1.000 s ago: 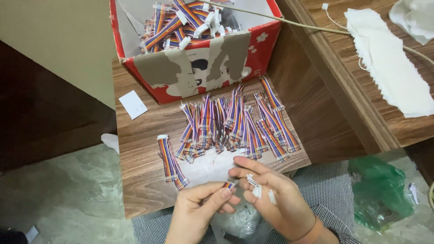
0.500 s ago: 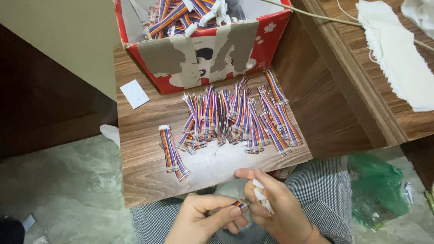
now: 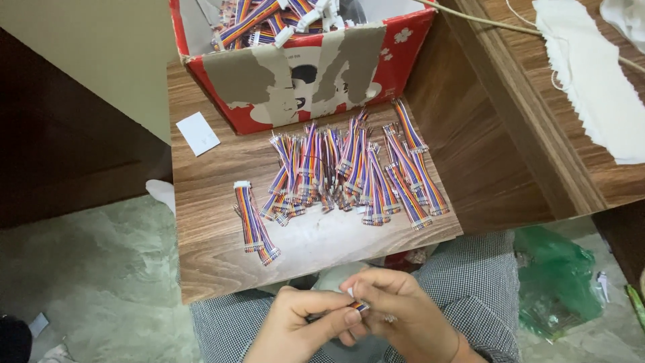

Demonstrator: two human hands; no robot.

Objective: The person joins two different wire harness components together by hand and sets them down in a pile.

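My left hand (image 3: 302, 328) and my right hand (image 3: 400, 316) meet over my lap, below the front edge of a wooden board (image 3: 208, 269). Together they pinch one short rainbow ribbon cable (image 3: 359, 306) with a white connector; most of it is hidden by my fingers. On the board lies a spread pile of the same multicoloured cables (image 3: 349, 171). Two cables (image 3: 254, 222) lie apart to the left of the pile.
A torn red cardboard box (image 3: 302, 74) full of more cables stands at the back of the board. A small white paper slip (image 3: 197, 133) lies left of it. White cloth (image 3: 594, 81) rests on a wooden ledge at right. A green plastic bag (image 3: 561, 282) sits on the floor.
My hands have drawn back toward my lap, off the board, still working the one cable. The view has shifted so the board sits higher in the frame.
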